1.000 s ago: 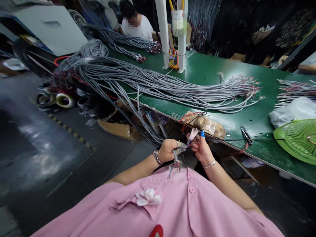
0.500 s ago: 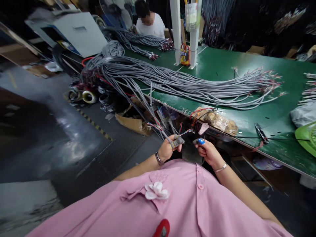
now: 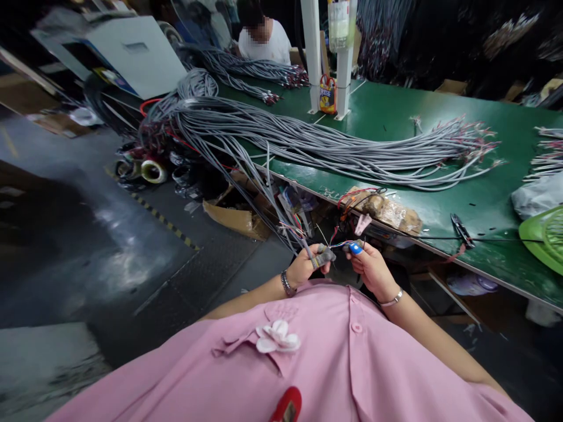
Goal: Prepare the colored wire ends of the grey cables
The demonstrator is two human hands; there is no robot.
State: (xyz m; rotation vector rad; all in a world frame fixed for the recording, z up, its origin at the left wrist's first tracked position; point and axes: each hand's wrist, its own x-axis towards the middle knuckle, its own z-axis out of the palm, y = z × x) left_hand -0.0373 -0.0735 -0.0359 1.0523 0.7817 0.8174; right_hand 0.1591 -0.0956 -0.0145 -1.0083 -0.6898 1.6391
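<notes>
Left hand (image 3: 304, 267) pinches a grey cable (image 3: 307, 247); right hand (image 3: 368, 267) pinches coloured wires (image 3: 342, 244), before the bench (image 3: 396, 111); clear holder (image 3: 339, 29) on the white post (image 3: 344, 79), contents blurred

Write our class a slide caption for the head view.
Left hand holding a slim grey cable, right hand pinching thin multicoloured wires, beside a green table bearing long grey cables.

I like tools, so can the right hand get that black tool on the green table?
Probably yes: the black tool lies near the edge of the table with nothing big between, though the right hand pinches wires.
</notes>
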